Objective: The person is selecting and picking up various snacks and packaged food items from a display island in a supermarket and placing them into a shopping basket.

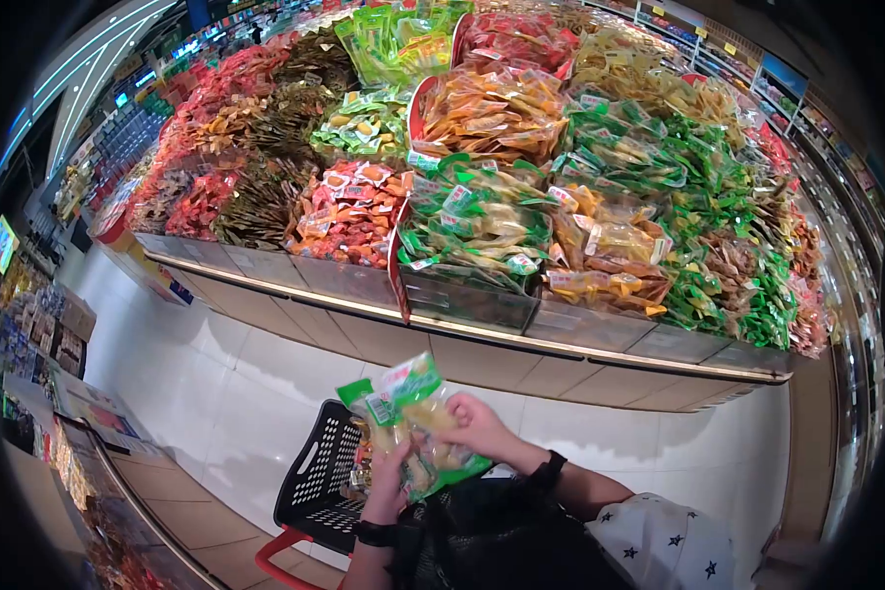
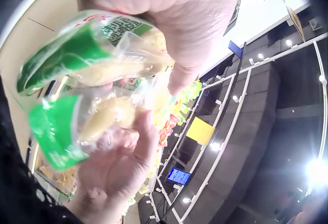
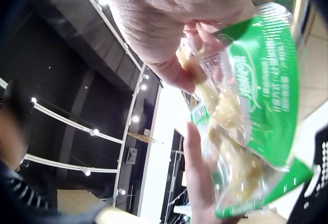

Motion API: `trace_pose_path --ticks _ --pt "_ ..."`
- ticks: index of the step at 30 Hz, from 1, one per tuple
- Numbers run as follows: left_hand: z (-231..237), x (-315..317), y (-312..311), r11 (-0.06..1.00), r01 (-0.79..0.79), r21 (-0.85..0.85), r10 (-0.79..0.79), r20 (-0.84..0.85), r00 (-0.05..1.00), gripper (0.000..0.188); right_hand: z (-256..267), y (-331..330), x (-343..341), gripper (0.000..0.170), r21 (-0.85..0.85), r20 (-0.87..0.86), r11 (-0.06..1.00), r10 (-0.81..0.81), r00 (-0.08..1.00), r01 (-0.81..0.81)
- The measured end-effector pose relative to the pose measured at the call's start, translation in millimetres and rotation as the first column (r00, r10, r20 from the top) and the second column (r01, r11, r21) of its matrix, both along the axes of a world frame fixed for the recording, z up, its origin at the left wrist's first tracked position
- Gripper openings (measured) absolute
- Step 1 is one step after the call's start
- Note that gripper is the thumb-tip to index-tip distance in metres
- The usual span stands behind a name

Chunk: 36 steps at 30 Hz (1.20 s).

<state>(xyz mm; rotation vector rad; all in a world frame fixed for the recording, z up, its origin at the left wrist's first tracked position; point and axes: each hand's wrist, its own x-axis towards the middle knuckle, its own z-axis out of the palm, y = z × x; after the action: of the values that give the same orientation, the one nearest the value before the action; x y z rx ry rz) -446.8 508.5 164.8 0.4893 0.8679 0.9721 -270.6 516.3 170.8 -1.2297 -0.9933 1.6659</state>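
Observation:
Two clear-and-green plastic packets with pale yellowish pieces inside are held up between the hands, over the person's lap and beside a basket. The left hand (image 1: 387, 482) grips the packet nearer the basket (image 1: 380, 423) by its edge, thumb up. The right hand (image 1: 484, 430) pinches the other packet (image 1: 425, 401) at its side. In the left wrist view the left hand (image 2: 159, 4) curls round a packet (image 2: 97, 55); the right hand (image 2: 115, 170) is below it. In the right wrist view the right hand (image 3: 179, 24) pinches a packet (image 3: 266, 86), with the left hand's thumb (image 3: 197, 173) nearby.
A black basket (image 1: 315, 487) with a red handle (image 1: 283, 551) stands at the lower left with some items in it. Ahead runs a long display bin (image 1: 462, 313) heaped with many packets in green, orange and red. Shelves of goods (image 1: 44, 344) line the left, over a pale tiled floor (image 1: 206, 383).

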Motion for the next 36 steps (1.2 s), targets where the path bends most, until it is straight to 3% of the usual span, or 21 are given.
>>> trace_pose_path --ticks 1,2,4,6,7,9,10,12,13,14,16,18,22,25,30,32,34,35,36 --pt "-17.7 -2.0 6.8 0.999 0.032 0.017 -0.033 0.123 0.992 0.031 1.9 15.5 14.6 0.030 0.164 -0.060 0.972 -0.158 0.986 0.166" --pt "-14.2 0.7 10.9 1.000 0.021 0.016 -0.023 0.120 0.993 0.031 4.4 34.7 32.1 0.030 0.310 -0.146 0.892 -0.299 0.943 0.330" --pt "-2.2 8.8 23.0 0.992 0.022 0.120 -0.036 0.111 0.993 0.033 44.0 76.8 70.1 0.023 0.512 -0.217 0.640 -0.548 0.808 0.573" --pt "2.9 19.2 32.6 0.993 0.009 0.117 -0.025 0.140 0.990 0.035 52.2 119.6 116.9 0.018 0.786 0.110 0.476 -0.737 0.667 0.396" --pt "4.6 23.8 36.8 0.996 -0.008 0.093 -0.005 0.137 0.991 0.036 61.6 137.6 132.3 0.017 0.825 0.240 0.514 -0.695 0.678 0.236" --pt "2.8 33.6 46.7 0.997 -0.027 0.070 0.017 0.134 0.991 0.037 68.6 172.0 152.2 0.015 0.833 0.442 0.549 -0.583 0.681 -0.071" --pt "-2.3 38.4 52.0 0.997 -0.032 0.063 0.025 0.115 0.993 0.038 66.9 183.8 159.0 0.014 0.820 0.549 0.504 -0.558 0.622 -0.272" --pt "-5.6 49.1 62.7 0.998 -0.036 0.054 0.031 0.095 0.995 0.039 46.6 203.7 167.6 0.013 0.763 0.646 0.443 -0.551 0.528 -0.472" --pt "-4.7 54.6 67.9 0.997 -0.060 0.056 0.056 0.066 0.996 0.040 33.3 211.8 171.4 0.012 0.752 0.658 0.466 -0.571 0.491 -0.466" --pt "-4.3 60.4 73.6 0.995 -0.083 0.058 0.081 0.038 0.996 0.042 21.6 218.3 176.8 0.010 0.698 0.712 0.535 -0.589 0.382 -0.477" --pt "-4.9 71.7 87.4 0.994 -0.085 0.072 0.084 0.025 0.996 0.043 4.8 232.3 183.2 0.008 0.641 0.725 0.574 -0.671 0.155 -0.510" --pt "-5.4 84.9 104.8 0.993 -0.068 0.093 0.066 0.018 0.998 0.044 23.8 220.0 177.8 0.007 0.677 0.632 0.477 -0.767 0.110 -0.560" --pt "-12.0 114.4 131.9 0.992 -0.058 0.114 0.058 0.008 0.998 0.045 22.2 221.2 188.6 0.006 0.667 0.650 0.495 -0.752 0.109 -0.557" --pt "-8.8 136.8 146.4 0.961 0.040 0.275 -0.028 -0.045 0.999 0.048 14.9 237.7 195.1 0.002 0.656 0.689 0.564 -0.719 0.094 -0.501" --pt "2.8 153.9 157.3 0.919 0.192 0.344 -0.197 -0.022 0.980 0.049 -0.6 251.6 186.9 0.003 0.640 0.722 0.627 -0.688 0.068 -0.444" --pt "11.5 157.5 160.8 0.915 0.232 0.331 -0.243 -0.010 0.970 0.050 4.2 244.6 185.7 0.005 0.570 0.757 0.669 -0.654 -0.013 -0.477" --pt "16.9 158.9 163.7 0.921 0.261 0.288 -0.281 0.030 0.959 0.053 28.5 218.5 178.4 0.009 0.748 0.653 0.516 -0.686 0.321 -0.419" --pt "13.0 152.6 166.5 0.899 0.314 0.304 -0.348 0.064 0.935 0.047 35.8 200.1 174.5 0.017 0.740 0.673 0.562 -0.617 0.408 -0.370" --pt "10.0 150.1 169.1 0.901 0.313 0.301 -0.346 0.062 0.936 0.047 34.7 186.1 168.8 0.023 0.801 0.584 0.540 -0.608 0.538 -0.258"
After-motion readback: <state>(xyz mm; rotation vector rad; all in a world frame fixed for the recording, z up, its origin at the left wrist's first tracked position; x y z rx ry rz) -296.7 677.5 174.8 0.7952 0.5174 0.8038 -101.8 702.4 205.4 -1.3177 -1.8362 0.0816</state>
